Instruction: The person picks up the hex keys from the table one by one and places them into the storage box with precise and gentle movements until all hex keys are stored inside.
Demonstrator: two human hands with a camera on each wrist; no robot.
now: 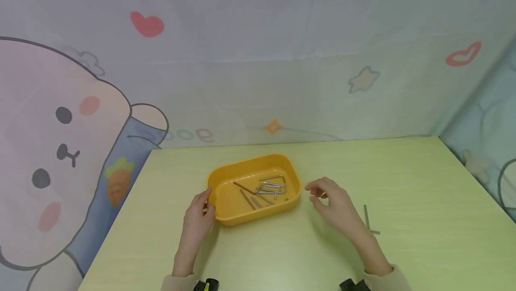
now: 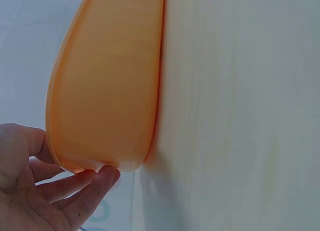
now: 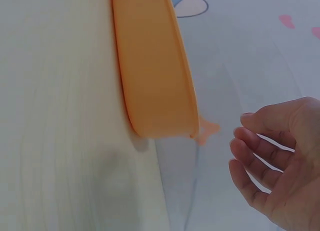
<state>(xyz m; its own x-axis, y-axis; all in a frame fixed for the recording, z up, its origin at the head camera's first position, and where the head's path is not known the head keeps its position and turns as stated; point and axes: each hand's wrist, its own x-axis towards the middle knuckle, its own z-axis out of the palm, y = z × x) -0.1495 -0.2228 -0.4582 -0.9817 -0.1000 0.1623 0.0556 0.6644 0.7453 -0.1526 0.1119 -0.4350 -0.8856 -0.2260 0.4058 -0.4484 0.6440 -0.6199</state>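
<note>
A yellow plastic tray (image 1: 225,194) stands on the table, with several metal hex keys (image 1: 266,188) lying loose inside it. My left hand (image 1: 199,215) holds the tray's left end. In the left wrist view its thumb is at the rim and the fingers (image 2: 102,183) touch the outside of the end wall. To the right of the tray, my right hand (image 1: 332,203) hovers above the table, apart from the tray. Its fingers (image 3: 255,153) are loosely bent, holding nothing. Beside the right wrist, L-shaped metal hex keys (image 1: 367,217) lie on the table, partly hidden by the forearm.
The light yellow-green table (image 1: 423,183) runs back to a cloth backdrop (image 1: 258,58) printed with hearts, stars and a large cartoon animal. A dark curved cable or tube (image 1: 500,183) shows beyond the table's right edge.
</note>
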